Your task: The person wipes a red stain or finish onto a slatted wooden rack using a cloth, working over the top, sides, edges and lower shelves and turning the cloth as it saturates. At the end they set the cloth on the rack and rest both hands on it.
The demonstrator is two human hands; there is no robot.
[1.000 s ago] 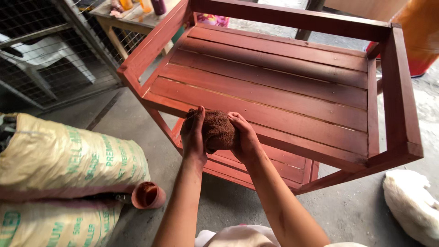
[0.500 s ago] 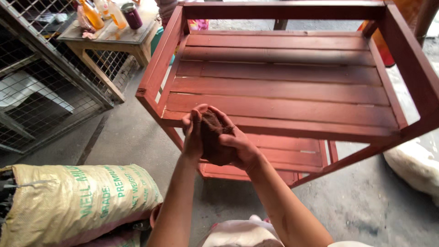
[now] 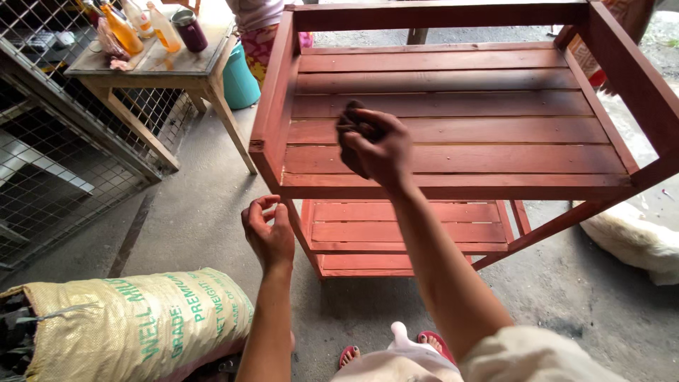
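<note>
Your left hand (image 3: pixel 269 237) hung empty and half-curled below the red slatted rack (image 3: pixel 453 152), off its front left corner. Your right hand (image 3: pixel 378 145) gripped a dark stained rag (image 3: pixel 351 134) against the top slats, near their left end; the rack looked evenly reddish-brown already.

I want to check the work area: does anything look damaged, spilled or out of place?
Nothing stands out. The red slatted shelf looks whole, the right hand presses a dark wad onto a slat, and the bottles stand upright on the small table.
</note>
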